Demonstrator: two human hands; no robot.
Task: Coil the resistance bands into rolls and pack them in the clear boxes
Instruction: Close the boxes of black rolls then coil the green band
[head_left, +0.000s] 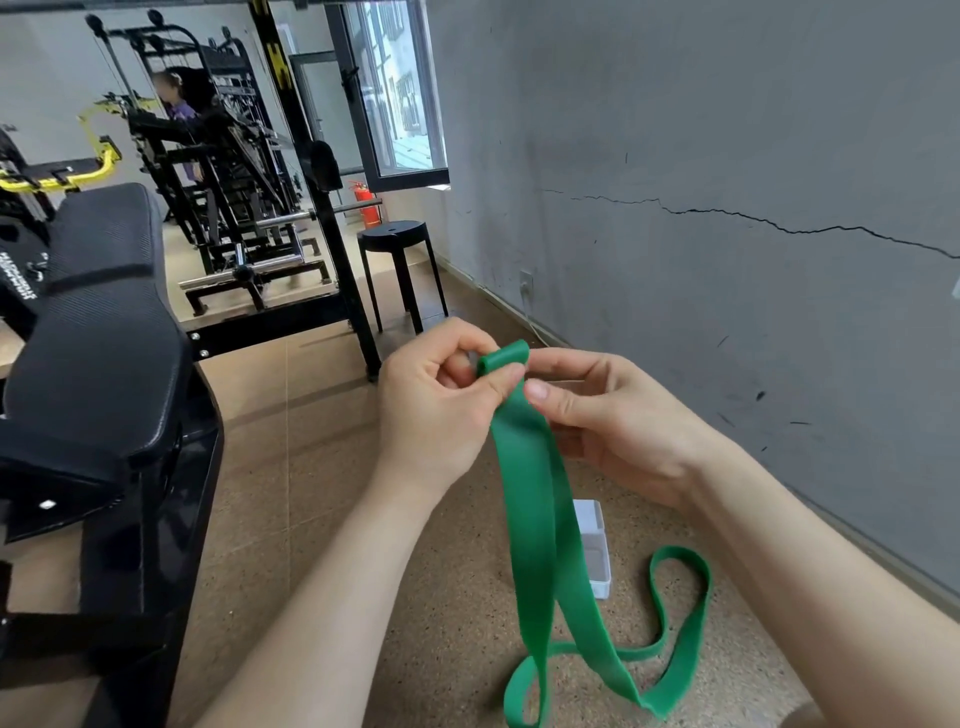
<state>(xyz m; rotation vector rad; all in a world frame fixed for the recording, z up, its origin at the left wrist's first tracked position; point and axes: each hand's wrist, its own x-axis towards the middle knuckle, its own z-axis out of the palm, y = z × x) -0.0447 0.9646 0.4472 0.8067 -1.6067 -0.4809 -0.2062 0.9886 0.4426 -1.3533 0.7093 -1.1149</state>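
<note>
I see both hands up at the top end of the green band (524, 493). The left hand (441, 410) curls thumb and fingers round its folded-over tip, and the right hand (613, 421) pinches it just beside. The band hangs lengthwise almost straight down to the floor, looping there beside the clear box (596, 553). The white lettering on the black bench (98, 332) is too blurred to read.
</note>
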